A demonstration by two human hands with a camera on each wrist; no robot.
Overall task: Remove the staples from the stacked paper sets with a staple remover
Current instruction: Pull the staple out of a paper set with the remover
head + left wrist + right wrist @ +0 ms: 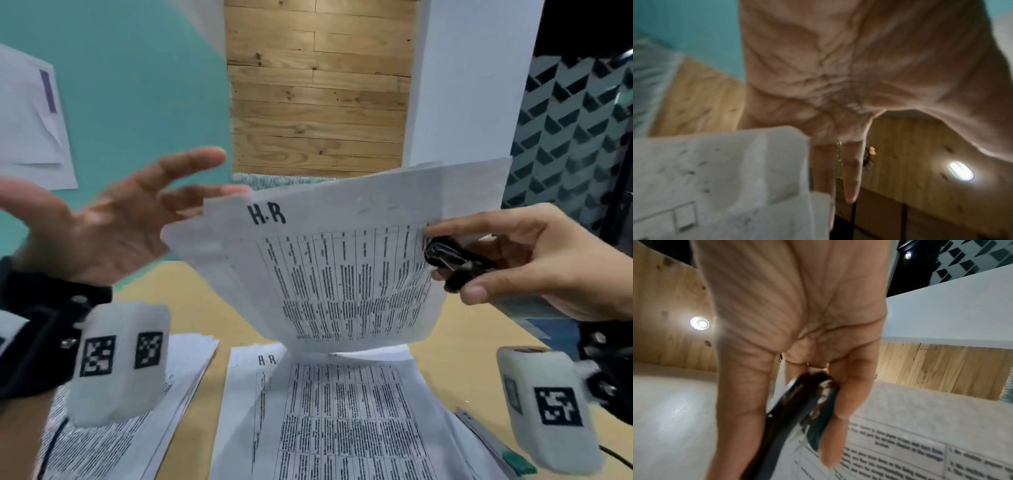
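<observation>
A stapled paper set (342,267) marked "H.R" hangs tilted in the air above the table. My right hand (454,270) grips a black staple remover (459,257) at the set's right edge, with the index finger lying on the sheet. In the right wrist view the staple remover (803,410) sits between thumb and fingers against the printed paper (920,434). My left hand (113,209) is spread open at the set's upper left corner, its fingertips close to the edge; contact is unclear. The left wrist view shows straight fingers (853,178) beside the paper (715,178).
A second "H.R" paper stack (342,418) lies on the yellow wooden table (205,294) right under the lifted set. Another printed stack (144,421) lies at the left. A ruler-like tool with a green part (493,442) lies at the lower right.
</observation>
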